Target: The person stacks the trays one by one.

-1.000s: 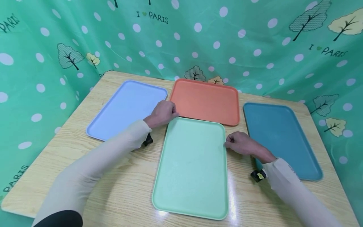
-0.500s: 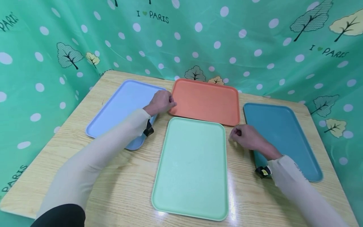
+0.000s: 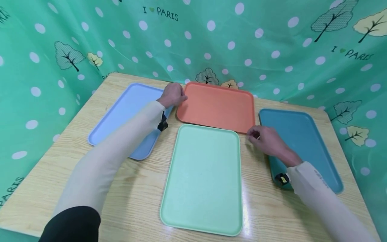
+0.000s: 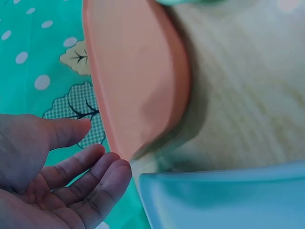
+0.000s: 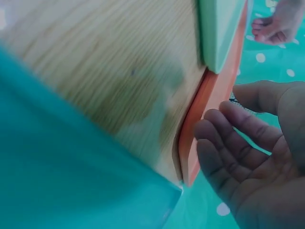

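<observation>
An orange tray (image 3: 219, 107) lies at the back of the table, beyond a mint green tray (image 3: 205, 178). Beside the orange tray's left end is my left hand (image 3: 173, 95), over the edge of a light blue tray (image 3: 130, 107). The left wrist view shows its thumb and loosely bent fingers (image 4: 107, 183) apart, holding nothing, near the orange tray's corner. My right hand (image 3: 267, 139) hovers at the orange tray's near right corner, left of a teal tray (image 3: 299, 148). In the right wrist view its fingers (image 5: 221, 152) curve softly with nothing between them and the thumb.
Under the trays is a light wooden table (image 3: 127, 195). A green dotted curtain (image 3: 208, 43) with printed trees rises directly behind it and on both sides. Bare wood separates the mint green tray from the light blue and teal ones.
Both hands have left the mint green tray's edges. My left hand has moved away from me to the orange tray's left end, my right hand up and right to its near corner.
</observation>
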`<action>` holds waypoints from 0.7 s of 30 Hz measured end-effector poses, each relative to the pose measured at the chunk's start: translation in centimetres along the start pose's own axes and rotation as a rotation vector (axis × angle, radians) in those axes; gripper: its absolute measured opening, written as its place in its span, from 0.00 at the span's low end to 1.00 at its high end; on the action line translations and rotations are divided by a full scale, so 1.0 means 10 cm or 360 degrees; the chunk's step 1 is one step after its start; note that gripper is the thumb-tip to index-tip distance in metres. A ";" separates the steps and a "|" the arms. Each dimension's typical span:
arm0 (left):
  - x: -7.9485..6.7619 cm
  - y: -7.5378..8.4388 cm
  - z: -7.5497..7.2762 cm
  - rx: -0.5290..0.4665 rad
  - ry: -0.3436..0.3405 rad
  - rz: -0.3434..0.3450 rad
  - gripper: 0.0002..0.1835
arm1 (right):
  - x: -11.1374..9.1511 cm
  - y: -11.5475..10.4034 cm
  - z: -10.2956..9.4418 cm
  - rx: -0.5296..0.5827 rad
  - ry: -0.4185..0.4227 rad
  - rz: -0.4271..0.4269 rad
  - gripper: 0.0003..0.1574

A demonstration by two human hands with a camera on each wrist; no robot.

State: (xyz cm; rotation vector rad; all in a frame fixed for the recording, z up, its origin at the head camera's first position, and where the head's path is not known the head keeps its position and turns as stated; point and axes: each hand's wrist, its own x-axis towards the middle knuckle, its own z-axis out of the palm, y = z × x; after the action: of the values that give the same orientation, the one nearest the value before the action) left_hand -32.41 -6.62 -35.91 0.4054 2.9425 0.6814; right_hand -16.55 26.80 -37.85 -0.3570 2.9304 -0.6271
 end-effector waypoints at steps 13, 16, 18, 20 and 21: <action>0.26 0.00 0.00 0.0057 -0.0078 -0.0047 0.25 | 0.05 0.05 0.01 -0.0208 0.0137 -0.0164 0.10; 0.30 -0.01 0.02 0.0059 -0.0083 -0.0087 0.25 | 0.06 0.08 0.02 -0.0279 0.0135 -0.0185 0.11; 0.33 -0.02 0.03 0.0060 -0.0083 -0.0126 0.25 | 0.07 0.09 0.02 -0.0324 0.0138 -0.0208 0.11; 0.36 -0.02 0.04 0.0072 -0.0092 -0.0165 0.24 | 0.08 0.11 0.03 -0.0367 0.0136 -0.0231 0.12; 0.37 -0.03 0.05 0.0068 -0.0093 -0.0189 0.24 | 0.08 0.12 0.03 -0.0381 0.0131 -0.0242 0.12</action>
State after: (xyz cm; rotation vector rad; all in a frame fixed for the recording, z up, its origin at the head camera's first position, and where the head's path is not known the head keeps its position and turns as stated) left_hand -35.93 -5.61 -36.61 0.2466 2.9020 0.5831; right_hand -17.52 27.52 -38.63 -0.5969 3.0857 -0.3126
